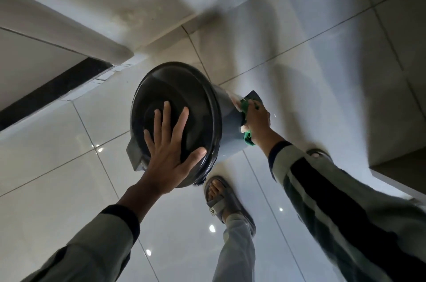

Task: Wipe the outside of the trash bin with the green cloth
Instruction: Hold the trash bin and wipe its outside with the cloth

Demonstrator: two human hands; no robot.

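On the glossy tiled floor point(69, 189), head view, we see a round dark grey trash bin point(227, 120) standing near a wall corner, its black lid point(184, 97) shut, so we cannot tell what is inside. Left hand point(169, 150) lies flat on the lid top, fingers point(164, 118) spread wide and open, thumb hooked over the lid rim at the near edge, gripping nothing. Right hand point(258, 120) is down at the bin's right side wall, fingers curled tight around the green cloth point(248, 136), which is pressed against the bin's outer wall; cloth bits show above and below the fist. A dark flat pedal-like piece point(253, 96) sticks out beyond the bin just past the right hand. A grey hinge tab point(134, 156) juts from the lid's left side. Both sleeves are grey-green with dark cuffs, right sleeve point(334, 201) striped. One sandalled foot point(221, 198) stands just beside the bin's near edge, another sandal point(319, 154) behind the right forearm
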